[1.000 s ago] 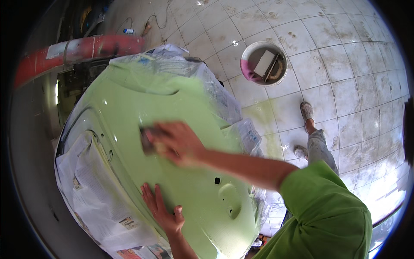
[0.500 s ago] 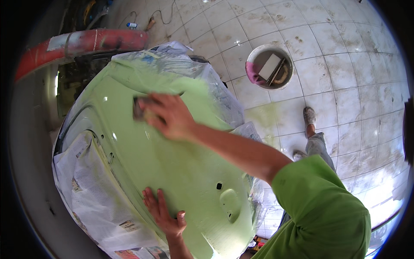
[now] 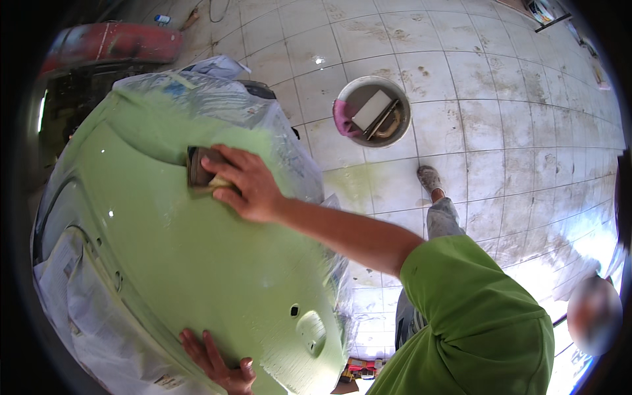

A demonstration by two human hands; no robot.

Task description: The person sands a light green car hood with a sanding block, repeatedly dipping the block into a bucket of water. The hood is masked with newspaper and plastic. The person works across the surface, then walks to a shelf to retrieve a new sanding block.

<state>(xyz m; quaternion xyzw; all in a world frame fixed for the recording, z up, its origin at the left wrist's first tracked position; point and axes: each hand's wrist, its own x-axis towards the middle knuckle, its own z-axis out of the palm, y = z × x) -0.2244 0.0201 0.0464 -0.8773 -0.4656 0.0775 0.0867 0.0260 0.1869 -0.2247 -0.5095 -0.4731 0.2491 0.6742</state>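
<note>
Dark block (image 3: 195, 172): probably light, stiff; best held by sides. Right hand (image 3: 249, 187): fingers curled over it. Left hand (image 3: 222, 370): fingers outstretched, gripping nothing, on green panel (image 3: 210, 263).

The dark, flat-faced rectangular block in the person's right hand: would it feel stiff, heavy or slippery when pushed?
The dark, flat-faced rectangular block is probably fairly stiff, given its straight edges. It seems light, being small enough for the right hand alone. It may slide readily, since the pale-green curved panel looks smooth.
</note>
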